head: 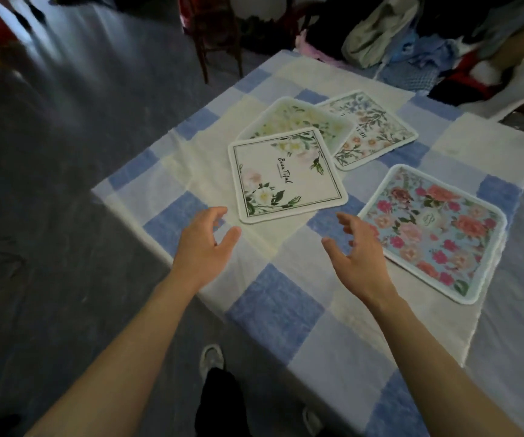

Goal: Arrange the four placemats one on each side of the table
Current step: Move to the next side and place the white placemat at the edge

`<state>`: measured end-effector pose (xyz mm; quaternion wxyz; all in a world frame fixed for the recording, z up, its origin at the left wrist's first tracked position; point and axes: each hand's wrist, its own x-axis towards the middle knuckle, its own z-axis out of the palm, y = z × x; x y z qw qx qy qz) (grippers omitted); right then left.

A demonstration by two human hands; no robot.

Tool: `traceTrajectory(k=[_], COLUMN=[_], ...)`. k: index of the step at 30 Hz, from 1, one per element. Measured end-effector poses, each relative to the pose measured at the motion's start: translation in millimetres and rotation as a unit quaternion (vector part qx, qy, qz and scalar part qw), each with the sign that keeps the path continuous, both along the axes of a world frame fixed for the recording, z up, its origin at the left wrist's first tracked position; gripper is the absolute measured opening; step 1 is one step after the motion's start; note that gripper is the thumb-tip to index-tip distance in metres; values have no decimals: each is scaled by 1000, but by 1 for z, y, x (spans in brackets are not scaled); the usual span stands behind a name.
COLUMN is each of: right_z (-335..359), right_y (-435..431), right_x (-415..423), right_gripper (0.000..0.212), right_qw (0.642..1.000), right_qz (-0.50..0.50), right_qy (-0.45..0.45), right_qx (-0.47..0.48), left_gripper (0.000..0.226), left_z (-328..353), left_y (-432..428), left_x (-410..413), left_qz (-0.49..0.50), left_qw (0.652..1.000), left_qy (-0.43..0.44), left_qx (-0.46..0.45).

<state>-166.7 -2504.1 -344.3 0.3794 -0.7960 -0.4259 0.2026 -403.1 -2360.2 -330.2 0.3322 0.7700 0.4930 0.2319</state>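
Both my bare forearms reach up from the bottom of the frame toward the middle. My left hand (205, 244) hovers palm-inward over the near edge of the counter (285, 310), its fingers (219, 212) loosely curled and spread apart, holding nothing. My right hand (360, 252) mirrors it just to the right, palm turned inward, fingers (345, 220) apart and slightly bent, also empty; its knuckles sit near the corner of the rose placemat (437, 230), and I cannot tell whether they touch it.

The counter is draped in a soft, slightly wrinkled cloth of pale cream, light blue and deeper blue squares.

Four placemats lie on it, all flat rounded squares with a pale stitched border. The white placemat (285, 176), at centre frame just above my left hand, has a thin dark line frame, green-leaved white blooms at its corners and script lettering. It overlaps the lower edge of the pale green placemat (298, 116) behind it, printed with faint yellowish flowers. To the right of that, partly tucked beneath it, is the sprig placemat (377, 130) with small pink flowers and green stems. The rose placemat lies apart at right of centre, blue ground crowded with pink and coral roses.

A heap of clothes (427, 42) is blurred at the upper right.
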Motion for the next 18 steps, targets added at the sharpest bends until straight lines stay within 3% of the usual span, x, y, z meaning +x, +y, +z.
traceTrajectory(k=[10, 18], right_z=[23, 26], right_y=[72, 109], right_x=[-80, -62], right_gripper=[48, 42], right_qw=[978, 948], right_qz=[-206, -304], right_qy=[35, 61], right_qx=[9, 67], left_gripper=[46, 39], left_z=[9, 21], left_y=[152, 218], left_x=[-21, 33], left_qz=[-144, -205], left_qw=[988, 976], left_qy=[-45, -58], left_qx=[-36, -47])
